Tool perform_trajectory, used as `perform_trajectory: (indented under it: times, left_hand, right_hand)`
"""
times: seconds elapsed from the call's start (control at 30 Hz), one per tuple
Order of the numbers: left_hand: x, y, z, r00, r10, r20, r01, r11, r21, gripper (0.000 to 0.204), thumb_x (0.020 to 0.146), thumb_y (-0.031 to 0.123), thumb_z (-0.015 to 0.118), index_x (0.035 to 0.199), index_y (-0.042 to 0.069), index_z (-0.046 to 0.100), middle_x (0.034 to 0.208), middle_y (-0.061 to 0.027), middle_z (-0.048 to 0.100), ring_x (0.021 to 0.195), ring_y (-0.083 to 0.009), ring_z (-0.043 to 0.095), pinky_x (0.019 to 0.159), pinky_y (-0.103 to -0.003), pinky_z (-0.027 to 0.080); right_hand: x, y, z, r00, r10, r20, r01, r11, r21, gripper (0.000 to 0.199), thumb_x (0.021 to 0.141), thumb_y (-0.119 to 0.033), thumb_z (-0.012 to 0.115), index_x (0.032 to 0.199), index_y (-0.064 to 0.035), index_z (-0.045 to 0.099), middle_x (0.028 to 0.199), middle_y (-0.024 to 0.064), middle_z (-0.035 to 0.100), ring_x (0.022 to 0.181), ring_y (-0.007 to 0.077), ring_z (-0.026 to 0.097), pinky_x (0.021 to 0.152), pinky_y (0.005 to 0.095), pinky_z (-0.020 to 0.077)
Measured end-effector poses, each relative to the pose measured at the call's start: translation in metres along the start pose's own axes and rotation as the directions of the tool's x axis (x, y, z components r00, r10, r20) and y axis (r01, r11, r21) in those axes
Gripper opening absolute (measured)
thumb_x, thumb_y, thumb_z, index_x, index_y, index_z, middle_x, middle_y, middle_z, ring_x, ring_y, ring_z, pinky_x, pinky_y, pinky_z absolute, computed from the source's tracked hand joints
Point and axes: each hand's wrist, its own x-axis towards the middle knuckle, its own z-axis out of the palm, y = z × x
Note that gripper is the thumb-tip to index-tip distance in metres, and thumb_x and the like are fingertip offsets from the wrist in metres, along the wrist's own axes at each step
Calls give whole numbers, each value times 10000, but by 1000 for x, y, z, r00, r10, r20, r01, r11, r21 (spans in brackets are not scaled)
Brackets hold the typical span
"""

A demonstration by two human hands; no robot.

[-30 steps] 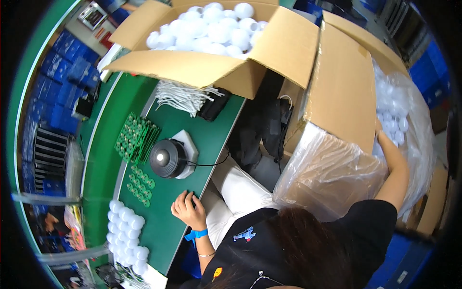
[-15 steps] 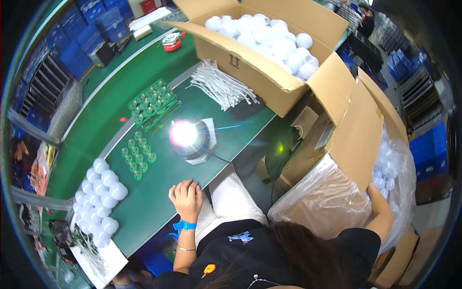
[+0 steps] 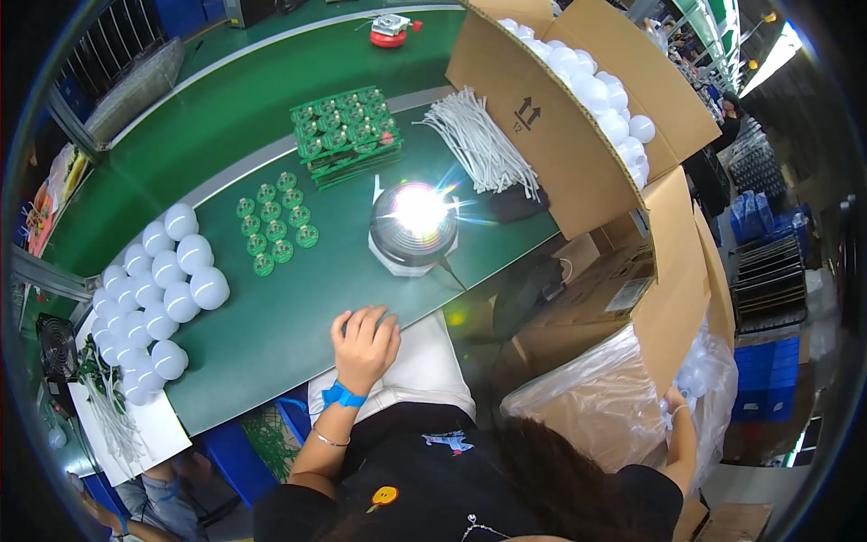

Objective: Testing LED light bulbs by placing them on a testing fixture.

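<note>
My left hand (image 3: pixel 366 348) rests at the near edge of the green worktable (image 3: pixel 262 352), palm down and holding nothing, its fingers loosely bent and slightly apart. On the far right my right hand (image 3: pixel 675 400) reaches into a plastic-lined carton among white plastic bulb covers (image 3: pixel 696 372). Its fingers are too small and partly hidden to show whether they grip one. A lit round lamp (image 3: pixel 414 237) on a white base shines beyond my left hand. Small round green circuit boards (image 3: pixel 274 213) lie loose in rows left of it. White dome-shaped bulbs (image 3: pixel 166 268) are grouped on the table's left end.
Stacked green board panels (image 3: pixel 348 135) and a bundle of white cables (image 3: pixel 483 140) lie behind the lamp. An open carton (image 3: pixel 510 113) heaped with white globes stands far right. Clear plastic lining (image 3: pixel 578 384) hangs over the lower carton. Another person's arm (image 3: pixel 135 527) shows lower left.
The view has shifted, so the table items appear further right and the cartons more turned. My right hand remains at the lined carton, slightly lifted; my left hand stays at the table edge.
</note>
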Motion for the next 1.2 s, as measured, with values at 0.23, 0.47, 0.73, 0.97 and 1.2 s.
perform_trajectory:
  times: [0.23, 0.47, 0.73, 0.97, 1.2]
  left_hand:
    - [-2, -4, -4, 1000, 28, 9, -27, 994, -107, 158, 722, 169, 644, 873, 139, 608, 998, -12, 579, 964, -171, 534, 894, -385, 340]
    - [2, 19, -14, 980, -81, 181, 195, 580, -791, 296, 705, 120, 687, 984, 80, 597, 1070, -77, 567, 1021, -261, 524, 906, -398, 368]
    - [0, 42, -26, 859, -382, 341, 356, -33, -934, 925, 664, 175, 777, 1359, -8, 196, 1326, -178, 330, 1245, -269, 349, 1015, -376, 315]
    - [-24, -23, -55, 839, -456, 298, 369, 73, -927, 812, 683, 140, 736, 1331, 4, 265, 1278, -147, 409, 1160, -234, 428, 952, -342, 376]
    - [-45, -43, -73, 769, -253, 587, 490, -356, -796, 758, 736, 374, 649, 1302, 10, 299, 1271, -135, 408, 1044, -176, 512, 888, -294, 419]
  right_hand:
    - [-78, -22, -33, 759, -8, -651, 638, 202, 743, 501, 839, -214, 532, 1307, -72, 424, 1279, 97, 469, 1105, 240, 486, 940, 370, 391]
    - [-216, -246, 83, 171, -500, -849, 985, 117, 129, 554, 847, -189, 512, 1357, -125, 305, 1309, 161, 391, 1076, 260, 507, 779, 349, 516]
    - [-259, -462, 288, 161, -876, -455, 436, -351, 829, 575, 775, -88, 638, 1282, -17, 375, 1160, 157, 498, 1031, 234, 516, 903, 364, 404]
    - [-298, -505, 317, 85, -929, -361, 236, -334, 913, 574, 818, -20, 578, 1319, -17, 298, 1127, 180, 507, 904, 248, 589, 821, 361, 477]
    - [-283, -479, 329, 107, -986, 130, -237, 102, 966, 675, 785, -192, 647, 1327, -70, 264, 1014, 143, 551, 546, 190, 560, 572, 326, 504]
